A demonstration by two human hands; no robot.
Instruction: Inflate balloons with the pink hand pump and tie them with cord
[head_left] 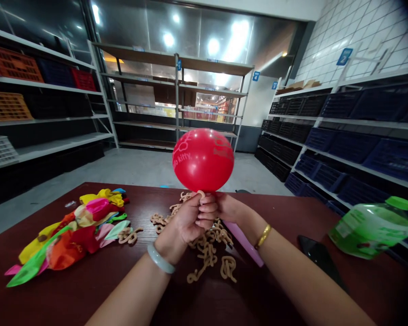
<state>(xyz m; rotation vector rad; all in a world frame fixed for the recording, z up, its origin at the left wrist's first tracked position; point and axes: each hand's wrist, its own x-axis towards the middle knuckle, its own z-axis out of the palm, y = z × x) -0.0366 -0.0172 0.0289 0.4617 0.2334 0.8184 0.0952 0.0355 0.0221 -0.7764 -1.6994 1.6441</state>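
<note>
An inflated red balloon [203,160] with pale printed lettering stands upright above my hands. My left hand [199,215], with a pale bangle at its wrist, is closed in a fist around the balloon's neck. Close against it on the right is my right hand [229,208], a gold bracelet at its wrist. Its fingers are hidden behind the left hand and under the balloon. A lilac tube-like piece [243,244] slants down below my right hand. Under and around both hands lie many tan curled strands [207,249] in a loose heap.
At the left of the dark red table [122,290] lies a pile of uninflated coloured balloons [75,235]. On the right are a black phone [321,258] and a green-capped bottle [374,226] of green liquid. Shelves [177,86] with crates [381,104] line the room.
</note>
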